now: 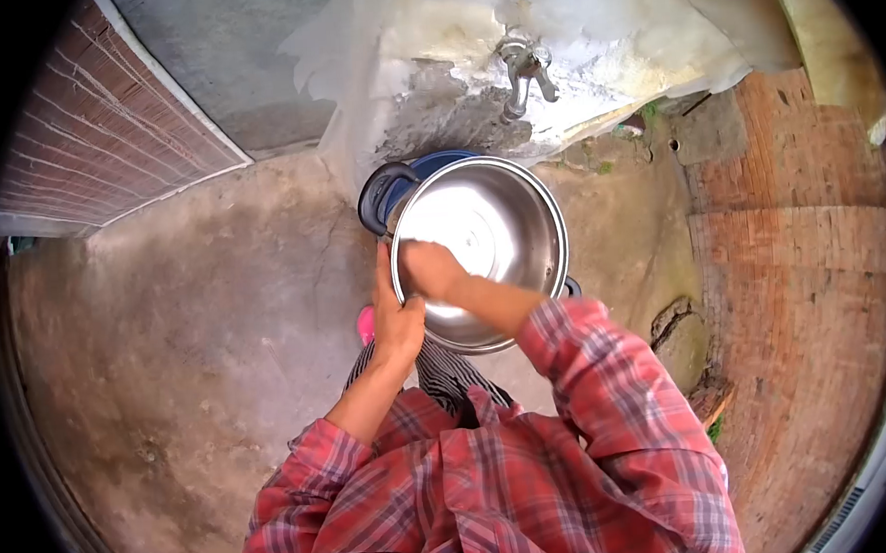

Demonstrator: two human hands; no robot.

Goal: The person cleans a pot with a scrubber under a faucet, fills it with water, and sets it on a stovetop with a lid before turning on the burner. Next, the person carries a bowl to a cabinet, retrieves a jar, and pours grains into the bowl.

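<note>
A shiny steel pot (510, 308) with black side handles is tilted so that its mouth faces me, and its bright inside shows. My left hand (399, 327) grips the pot's left rim, thumb on the near side and fingers reaching up along the outer wall below a black handle (367, 202). Inside the mouth, by the left inner wall, is my right hand (433, 269). Its fingers are curled in, slightly blurred, and whatever they may hold is hidden. Part of a blue basin (440, 161) shows behind the pot.
A metal tap (522, 72) juts from the stained wall beyond the pot. Concrete floor (185, 320) spreads to the left, with a reddish panel (104, 124) at the far left. Brick paving (799, 288) lies right, beside a broken floor edge (671, 320). Something pink (366, 325) is near my legs.
</note>
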